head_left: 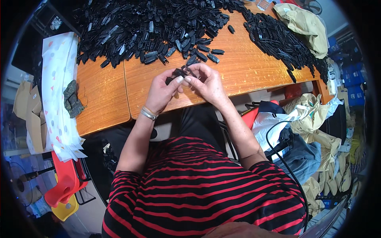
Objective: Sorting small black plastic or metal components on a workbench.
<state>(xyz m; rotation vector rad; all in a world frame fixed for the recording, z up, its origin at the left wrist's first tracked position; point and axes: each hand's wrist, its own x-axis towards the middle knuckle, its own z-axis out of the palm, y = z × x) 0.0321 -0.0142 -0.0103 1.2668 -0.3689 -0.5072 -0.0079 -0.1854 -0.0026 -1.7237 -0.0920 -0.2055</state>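
Close to the table's front edge, my left hand (159,92) and my right hand (209,84) meet, thumbs nearly touching. Both are closed on a small black plastic part (179,73). Fingers cover much of it, so its exact shape and whether it is one piece or two cannot be made out. Just beyond my fingertips spreads a large heap of oblong black plastic pieces (158,29), several lying loose along its near edge. A second heap of slim black frame-like pieces (274,37) runs along the table's right side.
The wooden table (101,95) has a seam left of my hands. At left hang patterned white sheets (57,91) with a dark grey cloth (72,99) on them. A beige sack (303,25) lies at far right. Red chairs (65,178) and bags (309,113) flank me.
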